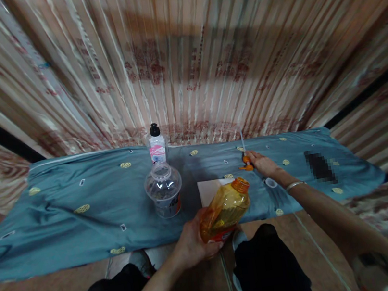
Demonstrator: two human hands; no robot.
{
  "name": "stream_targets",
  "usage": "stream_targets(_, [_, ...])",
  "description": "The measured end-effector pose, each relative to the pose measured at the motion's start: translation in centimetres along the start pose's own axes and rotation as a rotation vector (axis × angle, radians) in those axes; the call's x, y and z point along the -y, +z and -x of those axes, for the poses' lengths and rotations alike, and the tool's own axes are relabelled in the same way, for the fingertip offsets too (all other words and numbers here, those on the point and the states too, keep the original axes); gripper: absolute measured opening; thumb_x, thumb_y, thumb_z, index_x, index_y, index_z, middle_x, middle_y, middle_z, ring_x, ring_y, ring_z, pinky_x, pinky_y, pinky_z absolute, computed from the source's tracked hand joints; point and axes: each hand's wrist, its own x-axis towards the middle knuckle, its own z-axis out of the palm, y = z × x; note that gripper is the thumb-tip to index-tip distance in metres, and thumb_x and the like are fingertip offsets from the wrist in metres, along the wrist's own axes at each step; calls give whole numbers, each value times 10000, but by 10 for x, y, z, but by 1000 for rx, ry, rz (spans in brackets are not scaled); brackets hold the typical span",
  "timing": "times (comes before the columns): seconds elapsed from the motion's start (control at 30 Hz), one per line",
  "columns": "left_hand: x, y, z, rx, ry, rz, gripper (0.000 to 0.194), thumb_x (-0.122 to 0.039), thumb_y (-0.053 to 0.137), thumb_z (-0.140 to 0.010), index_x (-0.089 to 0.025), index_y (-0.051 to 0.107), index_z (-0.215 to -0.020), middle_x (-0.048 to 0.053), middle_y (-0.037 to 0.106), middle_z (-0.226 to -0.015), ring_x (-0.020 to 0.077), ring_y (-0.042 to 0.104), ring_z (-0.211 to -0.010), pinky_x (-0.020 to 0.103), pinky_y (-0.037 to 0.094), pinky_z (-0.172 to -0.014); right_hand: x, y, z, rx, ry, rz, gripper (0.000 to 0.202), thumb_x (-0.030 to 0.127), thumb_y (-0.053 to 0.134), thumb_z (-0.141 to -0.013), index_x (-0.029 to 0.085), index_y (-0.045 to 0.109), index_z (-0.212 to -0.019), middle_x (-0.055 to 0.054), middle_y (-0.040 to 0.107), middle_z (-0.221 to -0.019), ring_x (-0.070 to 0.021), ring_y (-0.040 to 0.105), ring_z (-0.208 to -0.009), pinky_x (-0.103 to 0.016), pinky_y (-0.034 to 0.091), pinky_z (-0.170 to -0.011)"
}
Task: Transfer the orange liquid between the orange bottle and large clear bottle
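Clear ribbed-neck tub (165,191) before clear bottle (157,148); left hand (196,237) grips amber bottle (224,210), right hand (259,162) pinches orange pump (246,163).

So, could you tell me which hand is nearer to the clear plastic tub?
The left hand: it grips the amber bottle, just right of the clear plastic tub and closer to the person. The right hand holds the orange pump, farther right.

The single view looks from the wearer's head, forward and steeply down. The worktop (102,193) lies close, within arm's reach, crossing from nine to three o'clock. The curtain (172,46) rises at twelve; the knees (271,270) and floor (207,284) show towards six.
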Motion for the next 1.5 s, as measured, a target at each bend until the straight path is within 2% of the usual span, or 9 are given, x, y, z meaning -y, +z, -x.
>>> stream_targets(0.17, [-4, 2, -3, 0, 3, 11, 753, -275, 877, -695, -176, 568, -1375, 138, 763, -1282, 337, 740, -1167, 447, 591, -999, 7, -8, 15, -151, 123, -160, 558, 57, 440, -922, 17, 508, -1474, -319, 605, -1490, -352, 641, -1383, -480, 513, -1177])
stream_targets(0.33, [-15, 5, -3, -35, 35, 15, 793, -315, 904, -665, -200, 584, -1381, 121, 757, -1320, 346, 709, -1249, 470, 551, -1086, 70, -15, 77, -466, 159, -885, 515, 464, 587, -1010, 214, 560, -1461, -166, 736, -1373, -317, 734, -1230, -547, 561, -1114])
stream_targets(0.6, [-14, 8, -1, -50, 77, 102, 821, -396, 945, -620, -194, 598, -1336, 125, 746, -1328, 344, 696, -1259, 467, 520, -1113, 187, -16, 164, -24, 88, -1843, 676, 785, 716, -840, 296, 713, -1308, -98, 721, -1428, -336, 639, -1391, -508, 523, -1173])
stream_targets(0.7, [-12, 9, 1, -32, 75, 45, 824, -414, 943, -636, -191, 576, -1339, 137, 734, -1330, 338, 696, -1255, 459, 521, -1106, 201, -27, 170, 132, 117, -1849, 650, 594, 971, -661, 266, 757, -1180, -100, 812, -1219, -350, 757, -1181, -501, 610, -1049])
stream_targets(0.87, [-10, 12, 4, -8, 63, -20, 1075, -403, 965, -611, -187, 394, -1496, 166, 702, -1370, 370, 664, -1313, 511, 495, -1146, 200, -46, 170, 178, 147, -1887, 596, 419, 1036, -577, 203, 784, -1072, -97, 848, -1055, -313, 816, -963, -443, 663, -927])
stream_targets(1.13, [2, -2, 12, -114, 296, -241, 1078, -474, 943, -686, -188, 388, -1565, 256, 476, -1618, 426, 475, -1508, 631, 385, -1236, 174, -68, 117, -413, 319, -1716, 597, 493, 1020, -522, 221, 740, -974, -65, 843, -966, -282, 804, -864, -419, 662, -847])
stream_targets(1.27, [6, -8, 18, -213, 327, -342, 671, -420, 881, -759, -193, 617, -1333, 169, 725, -1285, 313, 727, -1147, 493, 586, -1021, 179, -52, 88, -606, 386, -1544, 663, 519, 986, -521, 219, 674, -1023, -78, 823, -1051, -288, 781, -953, -462, 625, -937])
stream_targets(1.37, [-2, -17, 25, -244, 316, -372, 189, -381, 765, -869, -212, 721, -941, 36, 738, -840, 188, 704, -739, 315, 589, -727, 184, -30, 78, -625, 452, -1438, 673, 552, 951, -512, 223, 619, -996, -97, 805, -1044, -306, 769, -963, -485, 611, -942])
stream_targets(1.5, [-18, -46, 38, -386, 321, -367, 255, -392, 781, -872, -206, 692, -722, 0, 669, -670, 147, 620, -631, 263, 507, -650, 189, -11, 74, -609, 471, -1342, 673, 595, 909, -528, 243, 578, -997, -100, 790, -1023, -324, 761, -981, -485, 606, -924])
